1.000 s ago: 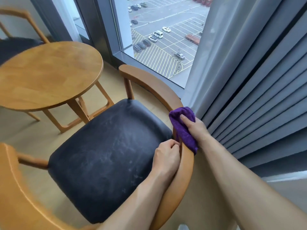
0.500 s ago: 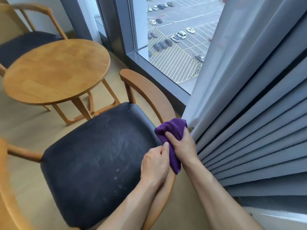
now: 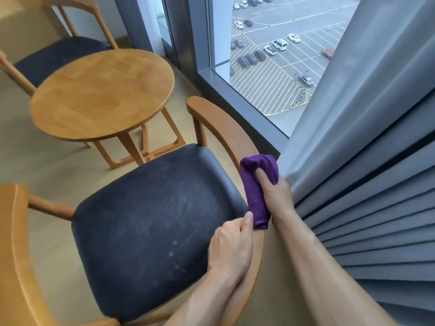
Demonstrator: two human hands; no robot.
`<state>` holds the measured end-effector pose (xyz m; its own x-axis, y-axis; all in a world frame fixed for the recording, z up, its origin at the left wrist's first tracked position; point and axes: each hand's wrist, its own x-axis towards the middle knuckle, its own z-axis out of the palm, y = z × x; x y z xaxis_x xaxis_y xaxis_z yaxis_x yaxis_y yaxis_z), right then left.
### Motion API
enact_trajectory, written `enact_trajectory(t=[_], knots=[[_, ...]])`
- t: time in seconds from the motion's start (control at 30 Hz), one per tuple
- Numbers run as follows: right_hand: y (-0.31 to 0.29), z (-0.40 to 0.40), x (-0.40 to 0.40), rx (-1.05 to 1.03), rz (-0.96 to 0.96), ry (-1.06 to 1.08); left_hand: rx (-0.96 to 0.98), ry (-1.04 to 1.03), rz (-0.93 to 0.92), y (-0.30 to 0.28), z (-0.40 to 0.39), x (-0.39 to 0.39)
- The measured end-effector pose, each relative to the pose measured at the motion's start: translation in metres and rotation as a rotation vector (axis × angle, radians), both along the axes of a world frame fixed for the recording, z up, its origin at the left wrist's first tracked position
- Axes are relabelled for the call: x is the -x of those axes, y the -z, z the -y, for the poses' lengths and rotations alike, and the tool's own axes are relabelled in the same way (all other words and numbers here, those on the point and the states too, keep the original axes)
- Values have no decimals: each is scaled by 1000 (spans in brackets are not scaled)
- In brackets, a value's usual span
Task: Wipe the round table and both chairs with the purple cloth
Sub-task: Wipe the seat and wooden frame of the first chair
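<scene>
Wooden and curved, the armrest of the near armchair runs under both forearms at the bottom of the view. The left hand grips this rail with fingers curled over its inner edge and the thumb lying along the top, its tip touching the lower end of the purple cloth. The right hand holds the folded cloth wrapped over the same armrest, thumb pressed on the cloth's upper face, the other fingers hidden behind the rail so their curl cannot be told. Beside the hands, the dark padded seat shows pale scuffs and a few light spots. Grey pleated curtain hangs just right of the right forearm, almost touching it. Beyond the seat's front edge stands the round table, light wood on crossed legs, on a beige floor. Behind the table sits the second armchair, also with a dark seat. Farthest off, a window looks down on a car park with parked cars
</scene>
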<state>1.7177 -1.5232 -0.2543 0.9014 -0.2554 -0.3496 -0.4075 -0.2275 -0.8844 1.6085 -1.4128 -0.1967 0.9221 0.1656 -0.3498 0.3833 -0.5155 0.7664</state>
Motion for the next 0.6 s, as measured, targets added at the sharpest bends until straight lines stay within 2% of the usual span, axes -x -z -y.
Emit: enact_trajectory(t=[0.1,0.23,0.33,0.5,0.6], knots=[[-2,-2,24,38,54,-44,4,27,2,-3,-1,-2],[-12,-9,31,352,216,-224,-13,40,4,-3,-2,-2],[-22,-18,3,657,235,-337,-21,49,7,-3,-1,-2],[-28,-45,-59,987,201,-443,-56,100,-52,7,-2,-2],[-24,-59,-84,1105,216,-473,-103,113,-105,12,1,-3]])
